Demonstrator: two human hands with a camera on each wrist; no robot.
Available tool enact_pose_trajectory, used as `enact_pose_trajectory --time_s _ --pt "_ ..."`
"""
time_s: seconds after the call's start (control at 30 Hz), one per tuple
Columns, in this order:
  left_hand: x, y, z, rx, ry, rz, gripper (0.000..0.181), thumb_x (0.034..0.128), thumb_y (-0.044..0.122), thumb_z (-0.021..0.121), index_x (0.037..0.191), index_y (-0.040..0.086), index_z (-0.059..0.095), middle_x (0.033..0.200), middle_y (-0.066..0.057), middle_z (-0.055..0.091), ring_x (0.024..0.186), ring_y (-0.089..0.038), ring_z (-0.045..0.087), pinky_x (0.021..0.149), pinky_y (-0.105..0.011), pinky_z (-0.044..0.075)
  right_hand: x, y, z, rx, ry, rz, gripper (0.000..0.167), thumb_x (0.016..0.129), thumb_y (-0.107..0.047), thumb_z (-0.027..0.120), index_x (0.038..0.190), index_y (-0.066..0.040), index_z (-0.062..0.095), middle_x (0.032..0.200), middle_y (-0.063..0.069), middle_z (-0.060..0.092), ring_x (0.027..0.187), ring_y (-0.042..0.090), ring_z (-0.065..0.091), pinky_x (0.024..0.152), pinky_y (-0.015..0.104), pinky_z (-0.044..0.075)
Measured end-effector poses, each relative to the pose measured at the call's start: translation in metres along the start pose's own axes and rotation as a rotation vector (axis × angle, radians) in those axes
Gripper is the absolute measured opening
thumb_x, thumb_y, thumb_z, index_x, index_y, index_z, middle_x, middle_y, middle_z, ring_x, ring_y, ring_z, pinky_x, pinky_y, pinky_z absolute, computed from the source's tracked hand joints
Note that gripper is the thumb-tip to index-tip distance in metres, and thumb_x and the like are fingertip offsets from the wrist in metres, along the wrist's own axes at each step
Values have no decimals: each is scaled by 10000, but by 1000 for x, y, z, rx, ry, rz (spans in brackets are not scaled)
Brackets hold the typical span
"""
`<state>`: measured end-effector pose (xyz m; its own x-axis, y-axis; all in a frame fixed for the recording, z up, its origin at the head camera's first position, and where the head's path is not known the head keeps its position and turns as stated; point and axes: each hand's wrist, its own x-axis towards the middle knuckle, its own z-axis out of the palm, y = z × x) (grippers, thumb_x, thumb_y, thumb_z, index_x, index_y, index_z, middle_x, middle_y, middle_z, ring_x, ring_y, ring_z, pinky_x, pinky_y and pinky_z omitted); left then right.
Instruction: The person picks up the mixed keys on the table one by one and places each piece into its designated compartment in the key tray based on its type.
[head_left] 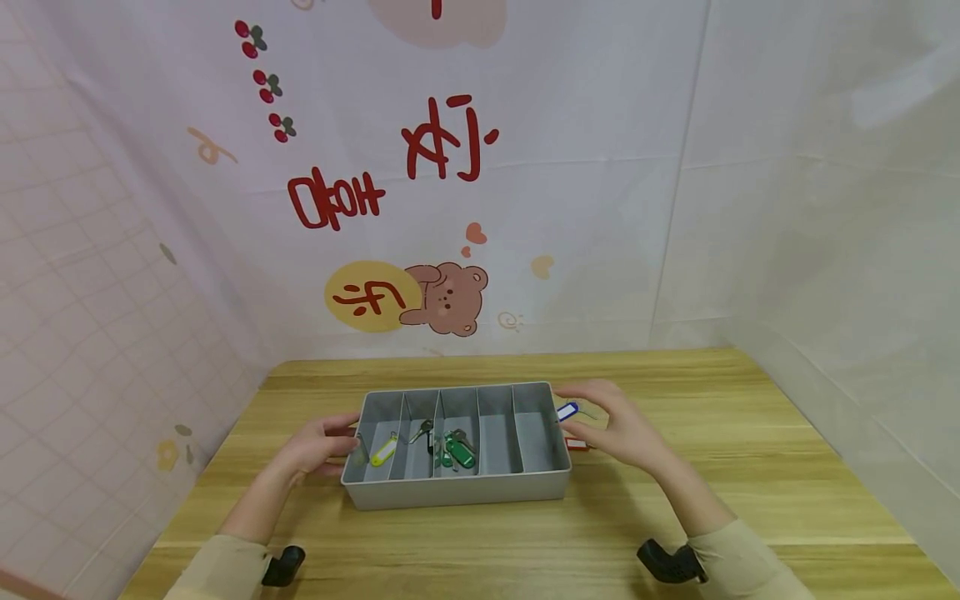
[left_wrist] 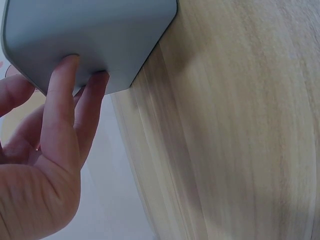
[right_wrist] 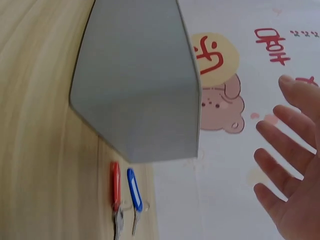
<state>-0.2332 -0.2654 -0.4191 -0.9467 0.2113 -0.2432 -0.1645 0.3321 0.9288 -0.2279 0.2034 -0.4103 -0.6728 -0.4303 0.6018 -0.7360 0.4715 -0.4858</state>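
Observation:
A grey divided tray (head_left: 457,490) sits on the wooden table. My left hand (head_left: 324,446) holds its left end, the thumb over the rim and the fingers (left_wrist: 62,110) against the outside wall. Beside the right end, my right hand (head_left: 617,423) has its fingers spread, apart from the tray in the right wrist view. The leftmost compartment has a yellow key tag (head_left: 385,450). A key (head_left: 422,430) with a dark tag lies in the second, and green key tags (head_left: 461,452) with keys in the third. A blue key tag (right_wrist: 134,190) and a red key tag (right_wrist: 116,185) lie near my right hand.
The wooden table (head_left: 465,550) meets a white printed backdrop (head_left: 585,208) at its far edge. More backdrop cloth (head_left: 97,333) hangs along the left side and the right. Black wrist straps (head_left: 663,562) are at both sleeves.

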Motion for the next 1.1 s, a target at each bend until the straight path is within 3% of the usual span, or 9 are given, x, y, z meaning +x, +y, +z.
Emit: enact_pose_trajectory --time_s 0.3,0.7,0.93,1.1 --pt "0 -1 0 2 -6 9 628 942 -6 582 1500 -85 303 1411 -388 405 999 -329 662 738 -420 595 -14 14 -12 -16 -16 -73 514 767 -55 847 1247 -49 662 1242 31 664 1180 244 545 1017 284 362" --pt "0 -1 -1 -13 -23 24 629 945 -13 574 1499 -98 289 1406 -398 402 1004 -346 661 742 -428 593 -23 30 -19 -12 -54 -89 633 697 -26 885 1280 -85 646 1274 40 646 1177 244 544 1026 231 335" --pt "1 -3 -2 -22 -24 26 637 939 -14 578 1496 -108 282 1398 -400 408 986 -333 667 744 -441 592 -27 39 -22 19 -129 -32 623 753 -97 864 1318 -38 610 1323 79 607 1224 225 503 1031 181 313" --pt "2 -3 -1 -24 -7 14 629 940 -13 579 1498 -92 300 1398 -392 417 989 -338 667 737 -430 594 -32 47 -23 29 -205 62 649 782 -108 844 1367 -37 573 1380 56 566 1276 229 464 1049 317 353"
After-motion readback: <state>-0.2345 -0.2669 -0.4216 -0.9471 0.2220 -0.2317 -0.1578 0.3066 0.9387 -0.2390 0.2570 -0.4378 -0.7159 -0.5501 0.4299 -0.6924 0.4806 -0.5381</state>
